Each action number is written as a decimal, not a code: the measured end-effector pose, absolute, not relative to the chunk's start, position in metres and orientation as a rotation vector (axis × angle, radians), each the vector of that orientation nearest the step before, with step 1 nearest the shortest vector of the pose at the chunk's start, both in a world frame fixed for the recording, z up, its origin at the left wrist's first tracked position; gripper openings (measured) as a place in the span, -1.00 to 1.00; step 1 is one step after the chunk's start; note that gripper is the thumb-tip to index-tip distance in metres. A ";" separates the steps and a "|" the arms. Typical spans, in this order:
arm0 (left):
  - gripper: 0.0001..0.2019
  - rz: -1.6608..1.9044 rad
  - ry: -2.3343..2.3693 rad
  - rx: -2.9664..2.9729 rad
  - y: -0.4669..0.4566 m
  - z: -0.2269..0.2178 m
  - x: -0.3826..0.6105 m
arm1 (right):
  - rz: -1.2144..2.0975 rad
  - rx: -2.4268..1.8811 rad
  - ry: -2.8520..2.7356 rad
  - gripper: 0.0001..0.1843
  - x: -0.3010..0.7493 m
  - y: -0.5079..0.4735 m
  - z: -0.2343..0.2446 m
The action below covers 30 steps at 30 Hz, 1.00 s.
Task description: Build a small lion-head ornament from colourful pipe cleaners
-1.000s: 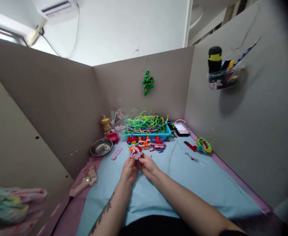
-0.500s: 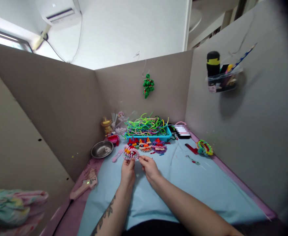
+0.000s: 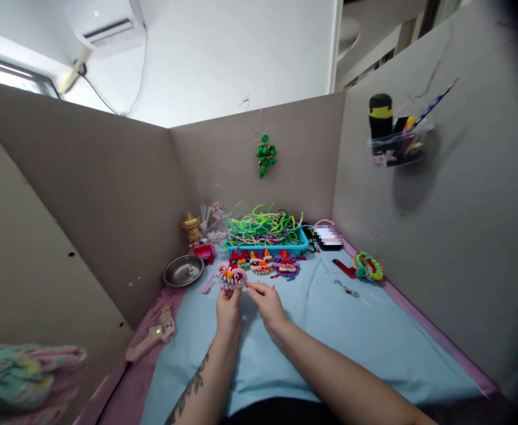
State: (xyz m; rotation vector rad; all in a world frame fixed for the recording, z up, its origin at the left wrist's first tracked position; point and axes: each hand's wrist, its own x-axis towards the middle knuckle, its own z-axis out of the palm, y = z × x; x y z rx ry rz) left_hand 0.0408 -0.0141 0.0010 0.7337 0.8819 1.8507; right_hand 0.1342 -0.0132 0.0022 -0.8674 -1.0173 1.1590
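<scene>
My left hand pinches a small pipe-cleaner figure, pink and red with a toothy mouth, and holds it just above the blue mat. Just to its right, my right hand has its fingertips pinched together by the figure's right edge; what they hold, if anything, is too small to see. Behind the held figure, three similar figures stand in a row before a blue tray of neon pipe cleaners.
A steel bowl and a pink glue gun lie at the left. A pipe-cleaner ring and a red tool lie at the right. Grey partition walls enclose the desk; a green ornament hangs on the back wall.
Both hands have moved forward and slightly left with the figure, closer to the row of figures. My right hand has come off the figure's side.
</scene>
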 end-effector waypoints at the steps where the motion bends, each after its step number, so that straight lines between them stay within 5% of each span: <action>1: -0.69 1.850 0.886 0.730 -0.014 0.001 0.041 | 1.197 -0.870 -0.994 -0.76 0.134 -0.013 0.002; 13: -0.69 1.773 0.830 0.690 -0.019 0.004 0.044 | 1.570 -0.816 -0.667 -0.69 0.128 -0.012 0.002; 30: -0.64 1.704 0.810 0.626 -0.018 0.003 0.044 | 1.641 -0.768 -0.567 -0.68 0.126 -0.011 0.001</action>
